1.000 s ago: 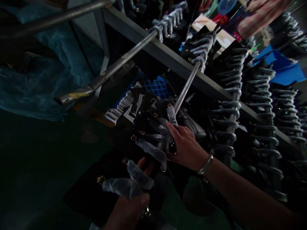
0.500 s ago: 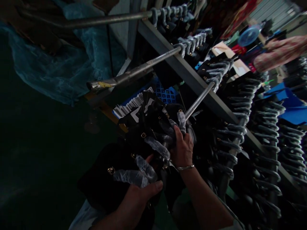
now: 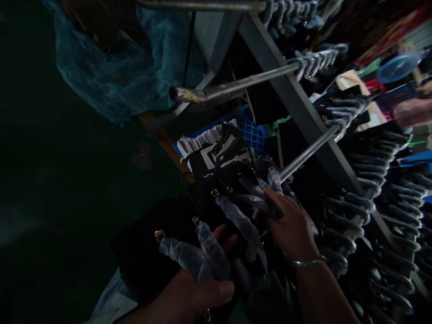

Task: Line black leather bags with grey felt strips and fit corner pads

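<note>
My left hand (image 3: 192, 294) grips a black handbag (image 3: 148, 249) by its plastic-wrapped handles (image 3: 197, 252), thumb over the wrap. My right hand (image 3: 293, 227), a bangle at its wrist, holds the wrapped handles (image 3: 251, 200) of several black bags bunched at the free end of a metal rod (image 3: 308, 150). The bags have small gold rings where the handles join. The rod's tip is hidden under the bunch.
A grey rack beam (image 3: 293, 103) carries more rods (image 3: 232, 87) hung with rows of black bags (image 3: 364, 198). A blue crate (image 3: 251, 130) with black-and-white cards (image 3: 216, 148) sits below. Teal plastic sheeting (image 3: 124, 72) lies at the back left. The floor on the left is dark.
The view has swung, shifting the rack up and right. My right hand has slid a little down the bunch of handles. My left hand keeps its grip on the bag.
</note>
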